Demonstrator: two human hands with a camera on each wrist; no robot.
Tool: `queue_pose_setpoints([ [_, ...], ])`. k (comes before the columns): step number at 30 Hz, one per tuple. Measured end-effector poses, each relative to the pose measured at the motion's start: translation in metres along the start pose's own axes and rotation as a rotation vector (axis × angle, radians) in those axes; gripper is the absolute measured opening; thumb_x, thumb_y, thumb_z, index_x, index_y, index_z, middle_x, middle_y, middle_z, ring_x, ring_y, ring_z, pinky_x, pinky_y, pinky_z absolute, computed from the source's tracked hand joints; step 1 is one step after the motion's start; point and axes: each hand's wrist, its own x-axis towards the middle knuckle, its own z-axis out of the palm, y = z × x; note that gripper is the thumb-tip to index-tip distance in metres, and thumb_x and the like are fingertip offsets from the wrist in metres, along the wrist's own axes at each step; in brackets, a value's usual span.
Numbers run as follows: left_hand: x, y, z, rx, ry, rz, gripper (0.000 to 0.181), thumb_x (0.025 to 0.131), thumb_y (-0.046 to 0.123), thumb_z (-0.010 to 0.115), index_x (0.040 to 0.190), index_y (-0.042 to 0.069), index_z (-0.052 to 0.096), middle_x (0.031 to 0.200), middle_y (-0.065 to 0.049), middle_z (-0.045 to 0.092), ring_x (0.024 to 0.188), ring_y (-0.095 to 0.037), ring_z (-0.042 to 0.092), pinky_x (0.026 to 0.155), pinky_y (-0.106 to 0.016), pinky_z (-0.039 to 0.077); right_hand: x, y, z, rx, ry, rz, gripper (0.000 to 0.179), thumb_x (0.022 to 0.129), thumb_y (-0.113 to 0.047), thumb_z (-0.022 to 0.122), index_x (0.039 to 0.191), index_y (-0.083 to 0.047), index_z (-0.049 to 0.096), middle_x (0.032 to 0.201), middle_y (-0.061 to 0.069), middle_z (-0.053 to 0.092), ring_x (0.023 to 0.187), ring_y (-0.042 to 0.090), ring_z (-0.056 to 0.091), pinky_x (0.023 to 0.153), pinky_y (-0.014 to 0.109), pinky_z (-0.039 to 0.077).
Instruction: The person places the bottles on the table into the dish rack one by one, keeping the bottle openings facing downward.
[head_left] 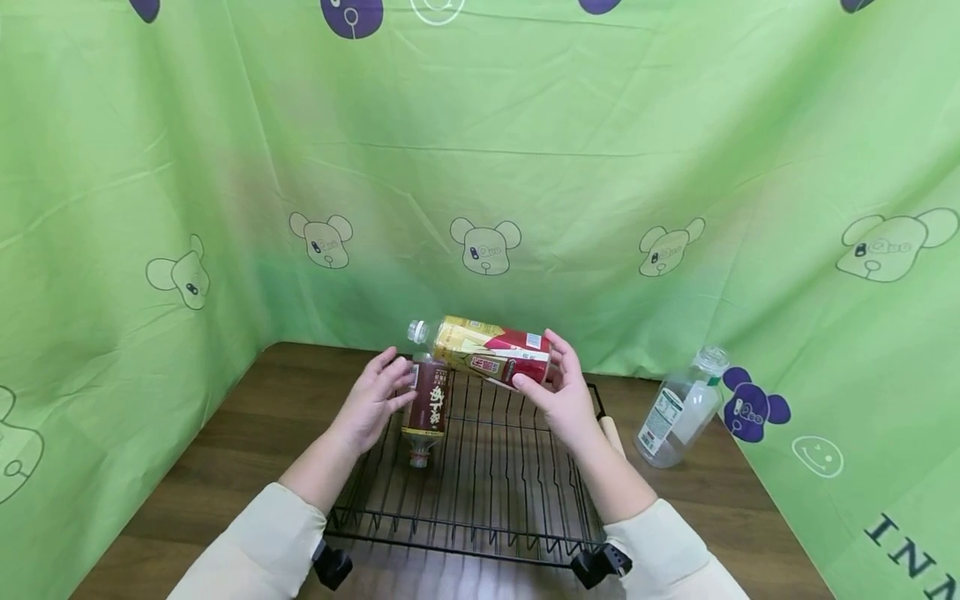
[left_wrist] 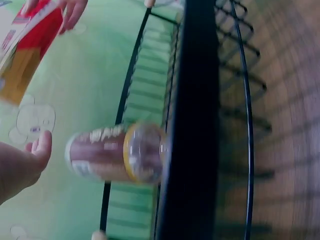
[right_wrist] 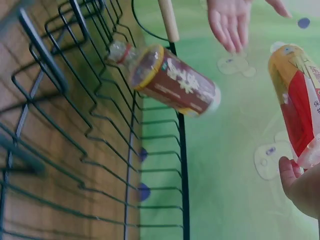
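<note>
My right hand point(head_left: 566, 400) grips a plastic bottle with a yellow and red label point(head_left: 491, 350) by its base end. That bottle is held on its side above the far part of a black wire rack point(head_left: 450, 546), its clear neck toward the left. Under its neck end, a bottle with a dark brown label point(head_left: 429, 402) rests in the rack's left half, its neck toward me. Beside this brown bottle my left hand point(head_left: 371, 400) is raised with fingers spread, and the left wrist view shows a gap between the hand point(left_wrist: 22, 167) and the bottle point(left_wrist: 102, 152).
A clear bottle with a white and green label point(head_left: 678, 408) stands tilted on the wooden table point(head_left: 720, 500), right of the rack. A pale wooden handle point(head_left: 611, 435) is on the rack's right side. Green printed cloth point(head_left: 480, 175) closes off the back and both sides.
</note>
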Motion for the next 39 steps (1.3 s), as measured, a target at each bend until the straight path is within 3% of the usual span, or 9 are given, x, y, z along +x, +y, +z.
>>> queue_pose_setpoints([
  [3,-0.001,0.002,-0.016,0.091,0.063,0.005,0.064,0.103,0.023,0.044,0.153,-0.003,0.015,0.153,-0.03,0.027,0.141,-0.043,0.032,0.116,-0.053,0.031,0.005,-0.004,-0.009,-0.032,0.005,0.003,0.079,0.09,-0.001,0.064,0.155,-0.014,0.021,0.143,0.016,0.041,0.116,0.02,0.048,0.086,0.014,0.048],
  [9,-0.005,0.001,-0.052,0.394,0.188,-0.004,0.054,0.101,0.017,0.051,0.147,-0.004,0.032,0.151,-0.025,0.035,0.14,-0.038,0.035,0.116,-0.051,0.032,0.02,-0.012,-0.025,-0.075,-0.001,0.03,0.079,0.094,-0.008,0.061,0.158,-0.016,0.016,0.147,0.018,0.037,0.124,0.026,0.043,0.09,0.014,0.046],
  [13,-0.01,-0.008,-0.071,0.555,0.182,-0.086,0.057,0.1,0.018,0.052,0.148,-0.004,0.03,0.155,-0.027,0.03,0.145,-0.041,0.028,0.118,-0.051,0.027,0.028,-0.012,-0.031,-0.104,0.004,0.053,0.073,0.095,-0.014,0.061,0.156,-0.014,0.021,0.148,0.018,0.037,0.126,0.026,0.043,0.103,0.027,0.042],
  [18,-0.014,-0.024,-0.079,0.555,0.106,-0.177,0.063,0.099,0.012,0.044,0.153,-0.005,0.016,0.158,-0.031,0.016,0.145,-0.047,0.021,0.118,-0.056,0.024,0.037,-0.009,-0.031,-0.11,0.004,0.049,0.066,0.095,-0.018,0.062,0.152,-0.007,0.03,0.152,0.02,0.036,0.136,0.032,0.04,0.113,0.046,0.037],
  [24,-0.015,-0.038,-0.076,0.485,0.031,-0.197,0.069,0.098,0.006,0.039,0.155,-0.004,0.002,0.161,-0.03,0.005,0.147,-0.048,0.013,0.118,-0.061,0.015,0.046,-0.001,-0.023,-0.118,-0.006,0.076,0.071,0.093,-0.021,0.065,0.152,-0.007,0.027,0.156,0.02,0.032,0.143,0.035,0.034,0.115,0.05,0.034],
  [27,-0.015,-0.042,-0.076,0.516,0.028,-0.202,0.071,0.098,0.008,0.042,0.156,-0.001,0.001,0.162,-0.027,0.004,0.148,-0.046,0.011,0.118,-0.062,0.013,0.05,0.005,-0.017,-0.103,-0.005,0.091,0.072,0.093,-0.019,0.066,0.152,-0.005,0.027,0.155,0.021,0.034,0.142,0.035,0.036,0.114,0.049,0.035],
  [32,-0.017,-0.046,-0.079,0.57,0.026,-0.231,0.072,0.099,0.011,0.043,0.158,0.005,0.003,0.162,-0.027,0.004,0.146,-0.049,0.015,0.114,-0.067,0.02,0.052,0.013,-0.005,-0.098,-0.009,0.126,0.072,0.093,-0.018,0.066,0.15,-0.002,0.027,0.15,0.022,0.039,0.139,0.034,0.04,0.113,0.048,0.037],
  [39,-0.019,-0.051,-0.081,0.531,0.026,-0.233,0.072,0.099,0.009,0.042,0.158,0.009,0.002,0.161,-0.028,0.003,0.143,-0.05,0.021,0.112,-0.064,0.025,0.052,0.026,0.012,-0.118,-0.013,0.164,0.07,0.091,-0.019,0.068,0.147,0.002,0.03,0.147,0.024,0.043,0.136,0.036,0.043,0.112,0.048,0.039],
])
